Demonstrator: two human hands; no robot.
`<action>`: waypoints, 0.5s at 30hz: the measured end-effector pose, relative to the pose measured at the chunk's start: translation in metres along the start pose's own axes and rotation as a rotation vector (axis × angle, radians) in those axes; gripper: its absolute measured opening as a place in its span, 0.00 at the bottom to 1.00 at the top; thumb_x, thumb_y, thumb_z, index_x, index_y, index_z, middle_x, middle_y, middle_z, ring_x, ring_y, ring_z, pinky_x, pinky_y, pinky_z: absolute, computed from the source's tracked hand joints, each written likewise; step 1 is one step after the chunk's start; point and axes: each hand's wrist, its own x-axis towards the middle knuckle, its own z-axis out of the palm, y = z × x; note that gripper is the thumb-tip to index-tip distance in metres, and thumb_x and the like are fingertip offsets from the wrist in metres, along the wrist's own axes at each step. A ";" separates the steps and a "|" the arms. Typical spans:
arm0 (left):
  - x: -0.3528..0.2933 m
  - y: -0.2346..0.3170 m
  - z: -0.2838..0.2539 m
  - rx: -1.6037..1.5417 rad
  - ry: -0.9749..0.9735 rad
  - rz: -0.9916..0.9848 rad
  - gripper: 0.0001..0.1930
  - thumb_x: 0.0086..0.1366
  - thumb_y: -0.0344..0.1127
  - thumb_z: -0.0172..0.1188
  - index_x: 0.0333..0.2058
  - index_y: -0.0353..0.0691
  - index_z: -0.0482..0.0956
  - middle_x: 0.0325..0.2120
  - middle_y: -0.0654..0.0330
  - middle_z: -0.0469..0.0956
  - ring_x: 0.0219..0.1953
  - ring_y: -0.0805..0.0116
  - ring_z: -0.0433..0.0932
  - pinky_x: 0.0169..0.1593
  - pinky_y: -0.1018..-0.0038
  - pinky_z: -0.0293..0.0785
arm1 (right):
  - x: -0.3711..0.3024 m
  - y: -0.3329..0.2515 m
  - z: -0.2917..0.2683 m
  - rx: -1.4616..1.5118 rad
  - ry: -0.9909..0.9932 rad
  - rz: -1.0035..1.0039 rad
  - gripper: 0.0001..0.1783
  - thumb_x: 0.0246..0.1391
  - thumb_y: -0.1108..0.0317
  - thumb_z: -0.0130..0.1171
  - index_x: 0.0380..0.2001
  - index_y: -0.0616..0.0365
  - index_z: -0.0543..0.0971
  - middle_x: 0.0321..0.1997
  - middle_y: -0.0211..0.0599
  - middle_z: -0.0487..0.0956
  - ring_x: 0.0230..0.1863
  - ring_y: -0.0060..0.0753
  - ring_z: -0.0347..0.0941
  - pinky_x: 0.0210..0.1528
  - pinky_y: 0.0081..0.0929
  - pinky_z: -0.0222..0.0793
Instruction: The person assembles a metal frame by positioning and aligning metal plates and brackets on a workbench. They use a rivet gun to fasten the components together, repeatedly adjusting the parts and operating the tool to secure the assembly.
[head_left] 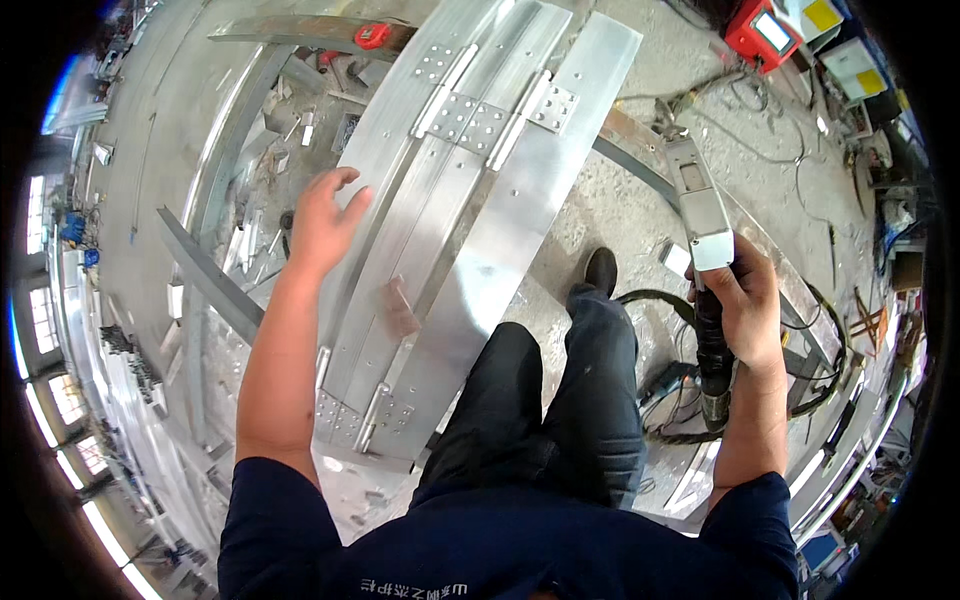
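My right hand is wrapped round a hand-held power tool with a silver box-shaped head and a black grip; the tool's exact kind does not show. My left hand hangs empty, its thumb and fingers apart, by the left edge of the long silver metal panels. Whether it touches them I cannot tell. Hinges with perforated plates join the panels near the far end, and another hinge lies at the near end.
Steel beams support the panels at left, with metal scraps around them. A red tape measure rests on a far beam. Black cable loops by my right arm. A red box stands at the far right.
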 end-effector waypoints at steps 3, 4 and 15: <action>0.032 0.022 0.018 -0.004 -0.103 -0.026 0.19 0.63 0.41 0.65 0.46 0.34 0.79 0.48 0.48 0.79 0.52 0.49 0.76 0.57 0.62 0.71 | 0.023 0.007 -0.026 0.005 0.052 0.020 0.14 0.62 0.70 0.56 0.48 0.67 0.76 0.33 0.32 0.79 0.30 0.20 0.73 0.34 0.20 0.71; 0.042 0.035 0.024 -0.010 -0.144 -0.028 0.19 0.63 0.41 0.65 0.47 0.34 0.78 0.48 0.48 0.79 0.53 0.48 0.76 0.57 0.62 0.70 | 0.027 0.006 -0.034 -0.012 0.074 0.002 0.15 0.62 0.71 0.56 0.49 0.68 0.75 0.34 0.32 0.79 0.31 0.20 0.73 0.34 0.20 0.71; 0.127 0.059 0.044 0.125 -0.118 -0.365 0.43 0.57 0.54 0.69 0.63 0.35 0.63 0.61 0.40 0.67 0.64 0.43 0.65 0.65 0.57 0.62 | 0.124 -0.018 -0.127 0.043 0.015 0.150 0.12 0.62 0.70 0.56 0.46 0.66 0.74 0.33 0.35 0.79 0.32 0.25 0.75 0.36 0.24 0.72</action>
